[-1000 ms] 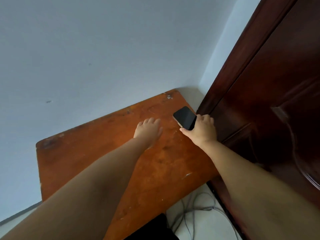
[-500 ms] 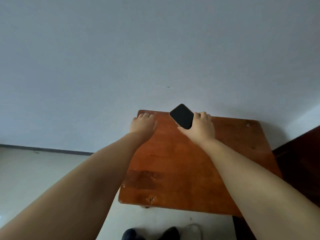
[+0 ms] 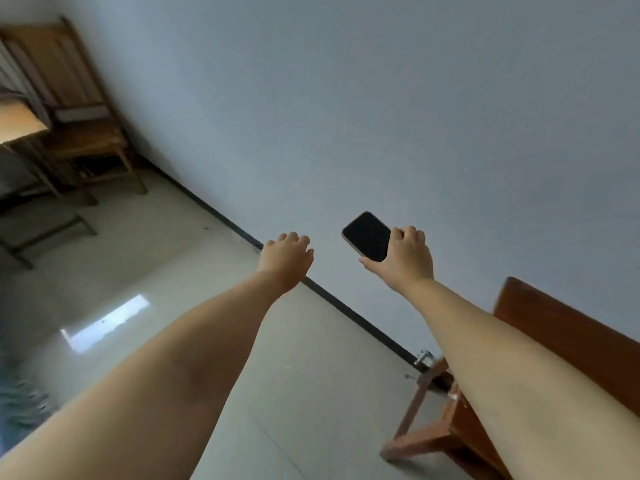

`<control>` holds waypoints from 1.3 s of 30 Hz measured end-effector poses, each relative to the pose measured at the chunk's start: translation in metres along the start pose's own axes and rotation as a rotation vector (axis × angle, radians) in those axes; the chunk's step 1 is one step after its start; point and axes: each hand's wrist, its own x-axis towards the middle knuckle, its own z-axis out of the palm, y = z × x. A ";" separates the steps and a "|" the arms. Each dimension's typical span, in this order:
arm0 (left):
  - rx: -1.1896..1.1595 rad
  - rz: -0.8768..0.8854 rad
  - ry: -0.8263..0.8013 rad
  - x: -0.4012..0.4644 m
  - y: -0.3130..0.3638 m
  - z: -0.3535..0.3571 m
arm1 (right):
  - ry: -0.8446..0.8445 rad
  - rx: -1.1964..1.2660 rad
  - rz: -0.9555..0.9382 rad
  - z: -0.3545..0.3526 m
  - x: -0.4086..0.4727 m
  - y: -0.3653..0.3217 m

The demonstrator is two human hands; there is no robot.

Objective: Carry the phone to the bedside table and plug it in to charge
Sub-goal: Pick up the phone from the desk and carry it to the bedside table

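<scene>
A black phone [image 3: 367,236] with a dark screen is held in the air in front of the pale wall, gripped at its lower right end by my right hand [image 3: 405,259]. My left hand [image 3: 285,259] hovers to its left, palm down, fingers loosely curled and holding nothing. The reddish wooden table [image 3: 568,337] the phone came from shows at the lower right, partly hidden behind my right forearm. No charger or cable is in view.
A wooden chair [image 3: 74,109] stands against the wall at the far left, beside a light wooden desk edge [image 3: 19,124]. A glossy tiled floor [image 3: 166,268] stretches between them and me. A black skirting line [image 3: 346,306] runs along the wall base.
The view has swung left, away from the reddish table. My right hand has lifted the phone off the table and carries it in the air; my left hand has left the tabletop.
</scene>
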 end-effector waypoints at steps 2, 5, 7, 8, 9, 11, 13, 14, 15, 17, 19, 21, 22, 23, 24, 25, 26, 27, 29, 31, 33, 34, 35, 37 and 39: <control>-0.010 -0.091 0.028 -0.013 -0.060 -0.015 | -0.026 0.024 -0.100 0.014 0.014 -0.061; -0.017 -0.213 0.074 -0.033 -0.135 -0.030 | -0.051 0.038 -0.248 0.034 0.032 -0.141; -0.013 -0.292 0.083 -0.044 -0.178 -0.036 | -0.068 0.043 -0.340 0.046 0.044 -0.190; -0.012 -0.332 0.080 -0.049 -0.197 -0.038 | -0.079 0.041 -0.382 0.053 0.050 -0.211; -0.010 -0.366 0.080 -0.052 -0.213 -0.039 | -0.092 0.041 -0.412 0.058 0.056 -0.230; -0.015 -0.437 0.085 -0.054 -0.246 -0.039 | -0.106 0.047 -0.483 0.069 0.071 -0.266; -0.016 -0.485 0.092 -0.049 -0.274 -0.040 | -0.109 0.035 -0.555 0.080 0.089 -0.294; -0.005 -0.511 0.099 -0.042 -0.294 -0.043 | -0.106 0.024 -0.600 0.087 0.105 -0.314; 0.003 -0.520 0.109 -0.036 -0.304 -0.045 | -0.101 0.019 -0.622 0.092 0.114 -0.325; 0.002 -0.560 0.128 -0.019 -0.336 -0.051 | -0.096 0.027 -0.670 0.105 0.145 -0.360; 0.023 -0.584 0.151 -0.001 -0.365 -0.060 | -0.094 0.054 -0.697 0.115 0.173 -0.393; 0.036 -0.639 0.160 0.016 -0.398 -0.072 | -0.111 0.078 -0.740 0.125 0.205 -0.433; 0.047 -0.660 0.169 0.021 -0.412 -0.077 | -0.111 0.090 -0.754 0.129 0.218 -0.449; 0.056 -0.697 0.183 0.028 -0.434 -0.083 | -0.114 0.102 -0.781 0.136 0.235 -0.474; 0.057 -0.730 0.191 0.032 -0.452 -0.088 | -0.116 0.110 -0.797 0.142 0.247 -0.495; 0.055 -0.759 0.188 0.034 -0.467 -0.092 | -0.126 0.114 -0.808 0.147 0.256 -0.512; 0.054 -0.796 0.190 0.035 -0.490 -0.095 | -0.142 0.116 -0.839 0.157 0.267 -0.539; 0.059 -0.821 0.198 0.037 -0.509 -0.096 | -0.151 0.119 -0.861 0.165 0.276 -0.560; 0.072 -0.863 0.190 0.038 -0.546 -0.098 | -0.173 0.120 -0.901 0.180 0.287 -0.603; 0.087 -0.912 0.177 0.040 -0.593 -0.098 | -0.184 0.133 -0.955 0.201 0.298 -0.652; 0.098 -0.948 0.164 0.042 -0.640 -0.101 | -0.174 0.128 -1.014 0.218 0.309 -0.700; 0.101 -0.956 0.159 0.043 -0.662 -0.103 | -0.175 0.126 -1.033 0.226 0.313 -0.723; 0.107 -0.960 0.157 0.044 -0.687 -0.106 | -0.167 0.131 -1.043 0.235 0.320 -0.748; 0.103 -0.953 0.148 0.051 -0.741 -0.118 | -0.178 0.144 -1.030 0.251 0.335 -0.802; 0.105 -0.946 0.119 0.058 -0.794 -0.134 | -0.186 0.147 -1.010 0.261 0.351 -0.854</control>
